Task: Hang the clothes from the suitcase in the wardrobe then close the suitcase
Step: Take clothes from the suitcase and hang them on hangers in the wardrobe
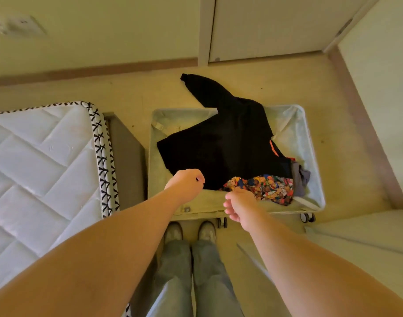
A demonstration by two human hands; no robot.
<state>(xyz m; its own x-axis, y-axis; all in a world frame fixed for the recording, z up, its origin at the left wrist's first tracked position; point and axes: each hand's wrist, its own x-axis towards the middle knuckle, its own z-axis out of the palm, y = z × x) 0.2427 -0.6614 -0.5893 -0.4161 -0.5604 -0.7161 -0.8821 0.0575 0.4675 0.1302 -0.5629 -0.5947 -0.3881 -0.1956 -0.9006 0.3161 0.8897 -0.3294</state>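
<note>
Clothes are lying loose in the open suitcase (311, 143), which is sitting on the floor just in front of the person's feet, beside a bare mattress (40, 156). A black top (218, 143) is spreading across most of the case, its sleeve (196, 85) trailing over the far rim onto the floor. A patterned garment (264, 186) and a grey one (302, 177) are bunching at the near right corner.

The left hand (186, 184) is hovering over the near hem of the black top with its fingers curled tight; whether cloth is caught inside that fist cannot be told. The right hand (240, 205) is hanging at the edge of the patterned garment, fingers loosely curled and holding nothing that shows.

The person is probably reaching to lift the black top first. Doing that well likely means taking it at the shoulders or collar, not the hem, so it is hanging straight and ready for a hanger. Lifting slowly should be letting the trailing sleeve come clear of the rim without dragging the smaller garments out. A white door (264, 26) is standing shut beyond the case; whether that is the wardrobe is unclear.
</note>
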